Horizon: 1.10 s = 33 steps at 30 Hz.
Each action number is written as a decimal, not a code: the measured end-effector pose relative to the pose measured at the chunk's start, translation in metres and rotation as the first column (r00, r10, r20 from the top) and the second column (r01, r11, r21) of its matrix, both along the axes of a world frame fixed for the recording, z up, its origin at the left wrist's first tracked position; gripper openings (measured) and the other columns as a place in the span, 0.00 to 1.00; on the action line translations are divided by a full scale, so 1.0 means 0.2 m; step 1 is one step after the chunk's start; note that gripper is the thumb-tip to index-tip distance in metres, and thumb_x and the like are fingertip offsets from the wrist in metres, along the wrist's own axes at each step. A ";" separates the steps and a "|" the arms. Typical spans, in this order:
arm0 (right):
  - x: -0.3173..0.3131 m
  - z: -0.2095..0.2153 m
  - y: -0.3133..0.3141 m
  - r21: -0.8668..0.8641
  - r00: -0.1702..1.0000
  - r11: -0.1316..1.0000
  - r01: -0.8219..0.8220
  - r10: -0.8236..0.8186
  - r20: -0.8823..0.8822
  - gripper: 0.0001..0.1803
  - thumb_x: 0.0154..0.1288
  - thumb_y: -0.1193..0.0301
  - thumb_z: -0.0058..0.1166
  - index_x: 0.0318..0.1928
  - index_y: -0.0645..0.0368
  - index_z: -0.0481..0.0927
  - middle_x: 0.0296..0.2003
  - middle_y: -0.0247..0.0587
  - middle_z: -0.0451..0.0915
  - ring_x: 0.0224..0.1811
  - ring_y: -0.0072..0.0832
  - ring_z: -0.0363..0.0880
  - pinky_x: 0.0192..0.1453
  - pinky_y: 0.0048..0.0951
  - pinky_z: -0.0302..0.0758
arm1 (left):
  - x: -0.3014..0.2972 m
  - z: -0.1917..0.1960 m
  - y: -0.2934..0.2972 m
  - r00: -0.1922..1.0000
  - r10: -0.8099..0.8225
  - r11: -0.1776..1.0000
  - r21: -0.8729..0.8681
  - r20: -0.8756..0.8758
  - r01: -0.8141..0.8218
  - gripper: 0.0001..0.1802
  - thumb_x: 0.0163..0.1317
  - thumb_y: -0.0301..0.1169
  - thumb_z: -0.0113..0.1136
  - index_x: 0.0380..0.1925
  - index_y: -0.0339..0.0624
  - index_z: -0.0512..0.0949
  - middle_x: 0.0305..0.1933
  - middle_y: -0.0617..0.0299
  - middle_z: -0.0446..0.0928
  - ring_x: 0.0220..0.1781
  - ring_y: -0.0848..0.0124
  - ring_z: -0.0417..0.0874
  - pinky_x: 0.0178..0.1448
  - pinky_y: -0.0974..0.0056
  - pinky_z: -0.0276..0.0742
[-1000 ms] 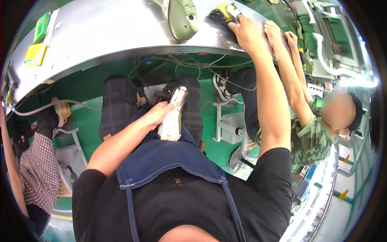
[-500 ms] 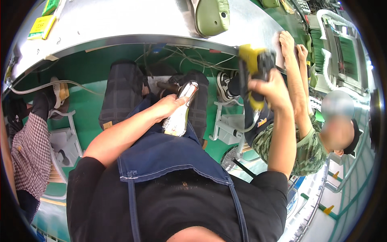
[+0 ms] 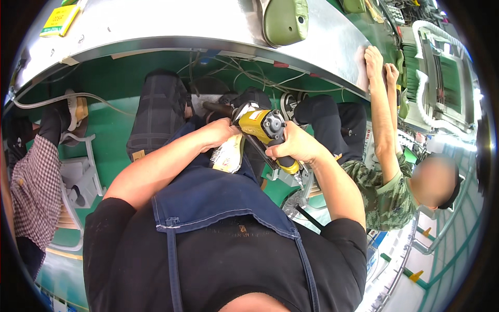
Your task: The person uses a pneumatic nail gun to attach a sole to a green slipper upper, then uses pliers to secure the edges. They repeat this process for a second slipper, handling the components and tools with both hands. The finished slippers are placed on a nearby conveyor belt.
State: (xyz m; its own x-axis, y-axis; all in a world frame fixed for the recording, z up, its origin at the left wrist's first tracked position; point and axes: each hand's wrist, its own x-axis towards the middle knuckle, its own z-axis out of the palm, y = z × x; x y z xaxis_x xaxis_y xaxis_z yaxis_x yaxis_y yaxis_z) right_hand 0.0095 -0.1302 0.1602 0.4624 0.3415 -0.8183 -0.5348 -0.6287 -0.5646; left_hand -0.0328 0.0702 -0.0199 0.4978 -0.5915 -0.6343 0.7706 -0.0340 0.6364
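In my right hand point(image 3: 299, 143) is a yellow and black pneumatic staple gun point(image 3: 258, 124), my fingers wrapped round its grip. The gun lies slantwise over my lap, its front end close to my left hand point(image 3: 220, 133). That hand is closed round a pale, shoe-shaped piece point(image 3: 227, 155), which rests above my thighs with its wider, whitish end toward my apron point(image 3: 223, 200). The gun and my left hand hide the piece's far end, so whether they touch cannot be made out. A dark rod point(image 3: 217, 108) stands just beyond my left hand.
Ahead runs a metal table point(image 3: 171, 26) bearing an olive-green shoe last point(image 3: 286, 23) and a yellow box point(image 3: 58, 21). To the right sits a person in a camouflage shirt point(image 3: 379, 200), hand point(image 3: 373, 61) at the table edge. Cables point(image 3: 249, 78) hang underneath. Another person's checked clothing point(image 3: 39, 190) shows at left.
My right hand has brought the staple gun down and left, from raised at the right to beside my left hand. My left hand keeps its hold on the shoe-shaped piece.
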 end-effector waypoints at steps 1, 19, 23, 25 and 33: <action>0.00 0.00 0.00 0.000 1.000 1.000 -0.002 0.002 -0.019 0.22 0.49 0.70 0.71 0.45 0.68 0.83 0.32 0.35 0.85 0.32 0.21 0.81 0.42 0.26 0.79 | 0.00 -0.01 0.00 1.000 -0.001 1.000 -0.020 -0.007 0.000 0.23 0.78 0.35 0.57 0.64 0.28 0.73 0.54 0.57 0.83 0.51 0.73 0.84 0.57 0.66 0.79; 0.11 0.04 0.03 -0.083 0.969 0.965 -0.247 0.246 -0.017 0.24 0.48 0.67 0.72 0.44 0.68 0.83 0.32 0.38 0.85 0.34 0.24 0.81 0.45 0.29 0.78 | 0.03 0.04 0.06 0.998 -0.060 0.985 -0.162 -0.030 0.055 0.28 0.68 0.30 0.69 0.65 0.31 0.72 0.55 0.56 0.83 0.53 0.72 0.84 0.60 0.64 0.79; 0.09 0.06 -0.05 -0.050 0.957 0.973 -0.226 0.231 0.173 0.26 0.46 0.68 0.71 0.47 0.67 0.83 0.34 0.36 0.84 0.37 0.23 0.78 0.46 0.28 0.77 | 0.02 0.04 0.08 0.993 -0.098 0.984 -0.153 -0.069 0.086 0.31 0.65 0.29 0.72 0.64 0.32 0.72 0.55 0.56 0.82 0.54 0.69 0.83 0.62 0.62 0.79; 0.14 0.23 -0.07 -0.100 0.961 0.985 -0.139 0.159 0.227 0.28 0.43 0.71 0.71 0.50 0.66 0.82 0.34 0.33 0.83 0.37 0.21 0.77 0.45 0.27 0.77 | 0.01 0.01 0.09 0.993 -0.090 0.977 -0.199 -0.075 0.074 0.32 0.63 0.28 0.74 0.64 0.32 0.71 0.54 0.56 0.81 0.55 0.68 0.83 0.62 0.61 0.80; 0.57 0.44 -0.26 -0.411 0.405 0.895 0.170 0.317 0.858 0.29 0.51 0.63 0.71 0.51 0.67 0.81 0.39 0.45 0.83 0.45 0.34 0.80 0.52 0.35 0.77 | 0.00 0.07 0.10 0.994 -0.033 0.976 -0.217 -0.103 0.010 0.24 0.59 0.31 0.77 0.53 0.35 0.78 0.46 0.57 0.83 0.46 0.67 0.86 0.54 0.59 0.84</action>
State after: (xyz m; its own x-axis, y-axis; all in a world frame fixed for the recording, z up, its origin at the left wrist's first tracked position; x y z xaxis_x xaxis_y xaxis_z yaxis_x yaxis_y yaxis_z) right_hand 0.1233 -0.1825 0.2490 0.9805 0.1967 0.0034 0.1837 -0.9090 -0.3742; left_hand -0.0318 0.0893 -0.0059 0.4210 -0.7300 -0.5383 0.8341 0.0783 0.5461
